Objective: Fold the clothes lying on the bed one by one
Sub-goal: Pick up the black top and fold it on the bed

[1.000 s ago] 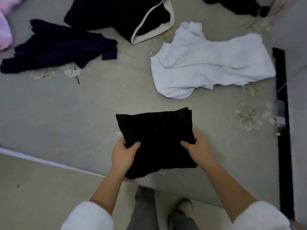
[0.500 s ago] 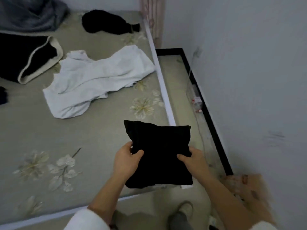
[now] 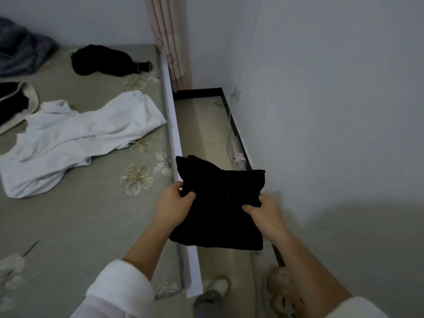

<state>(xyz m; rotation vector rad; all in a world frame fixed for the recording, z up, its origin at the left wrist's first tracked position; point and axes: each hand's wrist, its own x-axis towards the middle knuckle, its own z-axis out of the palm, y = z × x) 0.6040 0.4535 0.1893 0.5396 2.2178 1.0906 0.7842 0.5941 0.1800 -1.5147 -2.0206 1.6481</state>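
Black garment (image 3: 220,203), folded, long axis pointing away, gripped by left hand (image 3: 173,200) and right hand (image 3: 263,213).

You held the folded black garment (image 3: 220,203), a compact thick rectangle, by its two sides, off the bed (image 3: 80,214) and past its right edge. The white garment (image 3: 75,143) lay unfolded and rumpled on the bed. The bunched black garment (image 3: 103,61) sat near the far corner; the cream-lined black garment (image 3: 13,104) lay at the left, partly out of view.

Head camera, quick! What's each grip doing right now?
Left grip: holding the folded black garment by its left edge.
Right grip: holding the same garment by its right edge.
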